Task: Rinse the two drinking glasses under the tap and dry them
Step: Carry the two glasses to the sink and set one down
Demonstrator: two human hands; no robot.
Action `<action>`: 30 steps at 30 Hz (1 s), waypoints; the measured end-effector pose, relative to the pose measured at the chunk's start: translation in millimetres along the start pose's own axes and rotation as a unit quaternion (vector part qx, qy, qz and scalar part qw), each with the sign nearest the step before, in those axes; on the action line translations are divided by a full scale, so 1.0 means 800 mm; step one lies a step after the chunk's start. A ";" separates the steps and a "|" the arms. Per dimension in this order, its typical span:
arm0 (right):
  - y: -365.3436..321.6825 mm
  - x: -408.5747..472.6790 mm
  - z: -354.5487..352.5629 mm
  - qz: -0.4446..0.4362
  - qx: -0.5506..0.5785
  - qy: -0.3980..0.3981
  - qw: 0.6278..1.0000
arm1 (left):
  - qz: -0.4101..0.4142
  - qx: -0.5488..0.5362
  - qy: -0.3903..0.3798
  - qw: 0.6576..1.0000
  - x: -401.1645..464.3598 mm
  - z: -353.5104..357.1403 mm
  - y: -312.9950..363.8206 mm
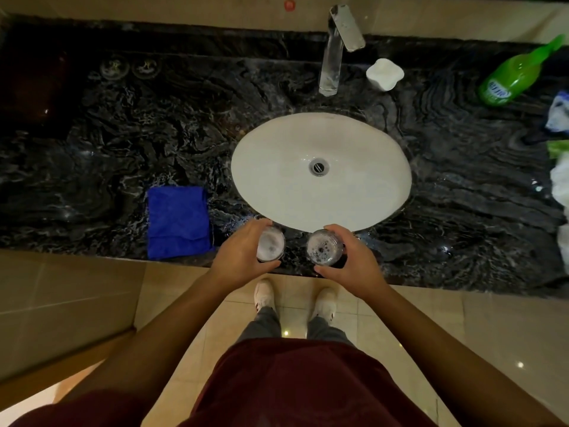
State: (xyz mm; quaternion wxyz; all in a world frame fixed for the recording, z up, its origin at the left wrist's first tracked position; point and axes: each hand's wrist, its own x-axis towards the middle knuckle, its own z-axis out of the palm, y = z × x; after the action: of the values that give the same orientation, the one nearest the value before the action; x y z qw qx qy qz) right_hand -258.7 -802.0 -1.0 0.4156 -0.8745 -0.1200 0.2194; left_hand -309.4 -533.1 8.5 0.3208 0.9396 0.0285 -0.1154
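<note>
left hand (243, 251) grip: wraps foamy glass (271, 244) | right hand (346, 257) grip: wraps bubbly glass (323, 248) | lower centre, bench (123, 143) edge | risk: soapy slip, drop, shatter

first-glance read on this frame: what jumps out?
The white oval sink set in the dark marble counter, with the tap behind it. At the near edge, the left hand and right hand each grip a foamy glass, and a blue cloth lies folded left of the sink.
</note>
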 end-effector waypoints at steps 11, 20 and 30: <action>0.005 -0.002 0.003 -0.004 0.003 -0.002 1.000 | 0.029 0.056 -0.034 0.997 0.011 -0.005 -0.002; 0.071 -0.015 -0.066 -0.009 -0.159 0.041 0.986 | 0.133 0.187 -0.098 0.968 0.043 0.018 0.068; 0.183 -0.016 -0.097 0.041 -0.378 0.088 0.921 | 0.098 0.183 -0.137 0.969 0.051 0.044 0.093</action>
State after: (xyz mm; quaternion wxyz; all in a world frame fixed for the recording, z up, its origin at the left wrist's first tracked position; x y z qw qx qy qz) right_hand -228.3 -951.3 -67.9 0.0534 -0.9865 -0.1211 0.0963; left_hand -267.0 -614.8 16.0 0.1539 0.9558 -0.1298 -0.2144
